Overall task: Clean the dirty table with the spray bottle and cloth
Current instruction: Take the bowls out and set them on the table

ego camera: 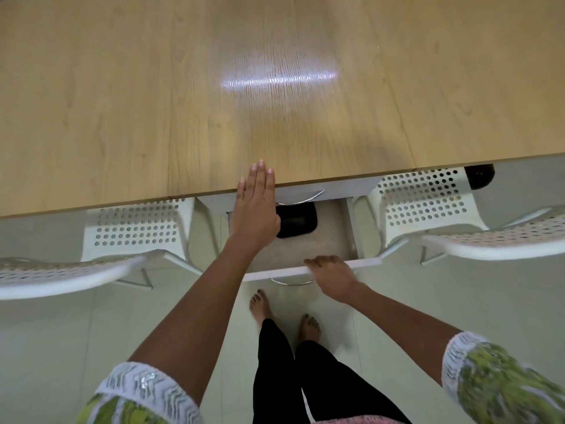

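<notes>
under the left hand (255,209), a dark object (298,221) sits half-hidden.

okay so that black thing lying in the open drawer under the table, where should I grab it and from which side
Probably by its near right edge, coming straight down from above. The black object lies flat on the floor of the open drawer; its far edge sits under the upper drawer's handle and the left hand covers its left side. Its rounded right corners are bare, so thumb and fingers could pinch there.
</notes>
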